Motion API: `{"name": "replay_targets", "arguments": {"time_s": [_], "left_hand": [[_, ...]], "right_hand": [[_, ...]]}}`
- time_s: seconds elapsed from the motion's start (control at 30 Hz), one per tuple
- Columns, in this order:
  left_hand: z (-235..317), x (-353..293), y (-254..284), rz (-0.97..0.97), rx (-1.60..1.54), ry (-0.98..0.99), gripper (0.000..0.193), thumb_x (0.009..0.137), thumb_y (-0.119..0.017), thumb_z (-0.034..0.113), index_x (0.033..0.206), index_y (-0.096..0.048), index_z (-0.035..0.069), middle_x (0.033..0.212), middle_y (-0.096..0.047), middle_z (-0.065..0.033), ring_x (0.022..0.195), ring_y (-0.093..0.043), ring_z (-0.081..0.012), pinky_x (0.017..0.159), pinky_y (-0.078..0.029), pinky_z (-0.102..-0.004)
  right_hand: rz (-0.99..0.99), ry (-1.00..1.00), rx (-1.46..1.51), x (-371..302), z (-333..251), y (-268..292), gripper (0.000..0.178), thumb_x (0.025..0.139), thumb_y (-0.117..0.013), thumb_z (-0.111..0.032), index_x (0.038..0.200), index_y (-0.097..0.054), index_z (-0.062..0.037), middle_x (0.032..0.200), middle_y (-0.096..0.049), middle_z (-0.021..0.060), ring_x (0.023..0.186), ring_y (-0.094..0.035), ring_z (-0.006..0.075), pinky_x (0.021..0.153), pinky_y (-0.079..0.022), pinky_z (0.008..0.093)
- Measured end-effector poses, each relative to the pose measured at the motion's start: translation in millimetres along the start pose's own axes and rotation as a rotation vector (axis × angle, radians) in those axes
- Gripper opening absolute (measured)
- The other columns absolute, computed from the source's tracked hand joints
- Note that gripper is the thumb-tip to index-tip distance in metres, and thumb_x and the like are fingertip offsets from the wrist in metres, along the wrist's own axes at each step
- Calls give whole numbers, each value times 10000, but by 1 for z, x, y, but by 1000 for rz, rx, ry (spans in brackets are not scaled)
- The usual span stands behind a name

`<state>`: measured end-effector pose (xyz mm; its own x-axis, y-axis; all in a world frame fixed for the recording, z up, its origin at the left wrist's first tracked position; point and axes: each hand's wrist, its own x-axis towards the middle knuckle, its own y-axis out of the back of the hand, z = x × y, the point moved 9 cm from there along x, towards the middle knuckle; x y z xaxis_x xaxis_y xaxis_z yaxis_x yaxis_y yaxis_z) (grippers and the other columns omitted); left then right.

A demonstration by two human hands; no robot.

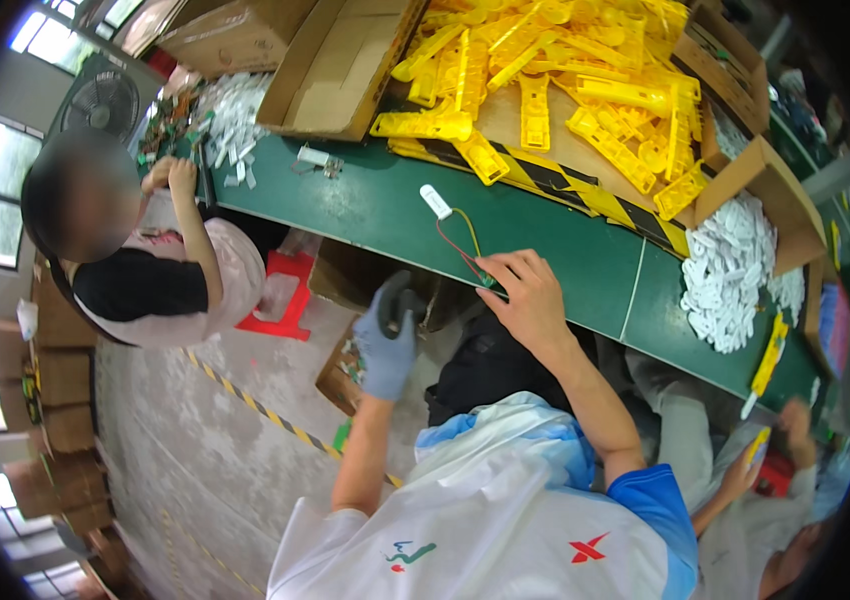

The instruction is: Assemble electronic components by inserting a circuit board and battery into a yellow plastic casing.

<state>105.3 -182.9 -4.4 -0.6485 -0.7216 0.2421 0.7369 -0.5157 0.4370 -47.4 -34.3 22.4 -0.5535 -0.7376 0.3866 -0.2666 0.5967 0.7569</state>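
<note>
My bare right hand point(525, 297) is at the front edge of the green table. Its thumb and fingers pinch a small green circuit board point(488, 281), partly hidden by the fingertips. From the board, a red and a yellow wire point(470, 226) run to a small white block point(435, 202) lying on the tabletop. My left hand point(385, 338), in a grey glove, hangs in front of the table edge, over cardboard boxes below. Its fingers are curved and stand apart from the thumb, with nothing visible between them.
Yellow plastic housings point(535, 88) are heaped behind a striped edge. White plastic parts point(730, 275) lie at right, near a yellow tool-like piece point(771, 355). A co-worker point(145, 250) sits at left; another person's hand point(742, 472) holds a yellow piece at lower right. An open cardboard box point(345, 75) stands at the back.
</note>
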Motion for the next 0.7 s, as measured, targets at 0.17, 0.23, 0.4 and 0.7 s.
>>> {"name": "replay_targets", "arguments": {"time_s": [0.17, 0.23, 0.4, 0.7], "left_hand": [[-30, -53, -101, -634, -885, 773, 304, 999, -519, 236, 1171, -643, 17, 960, -707, -114, 871, -682, -209, 757, -522, -326], [-1, -69, -124, -637, -1051, 881, 415, 1047, -429, 351, 1196, -606, 7, 985, -690, -85, 867, -661, -185, 746, -496, -284], [38, -29, -123, -426, -537, 289, 345, 1019, -515, 348, 1165, -574, 41, 993, -613, -36, 847, -606, -153, 728, -507, -309], [64, -12, -131, -328, -1079, 460, 284, 1004, -561, 227, 1147, -623, -11, 1066, -645, -100, 978, -605, -169, 849, -489, -302]], "right_hand": [[-21, -100, 414, -36, 22, 21, 376, 830, -739, -107, 1194, -649, -81, 914, -706, 66, 849, -655, 216, 782, -518, 327], [-24, -546, 1337, -62, 37, 2, 360, 892, -700, -96, 1230, -607, -16, 887, -717, 86, 757, -656, 154, 748, -519, 291], [-194, -627, 1423, -92, 40, 3, 349, 950, -616, -144, 1254, -539, 11, 888, -689, 112, 762, -641, 126, 689, -500, 244], [-81, -250, 2374, -100, 27, 15, 346, 946, -651, -228, 1205, -514, -43, 806, -496, 0, 736, -458, 103, 683, -392, 245]]}}
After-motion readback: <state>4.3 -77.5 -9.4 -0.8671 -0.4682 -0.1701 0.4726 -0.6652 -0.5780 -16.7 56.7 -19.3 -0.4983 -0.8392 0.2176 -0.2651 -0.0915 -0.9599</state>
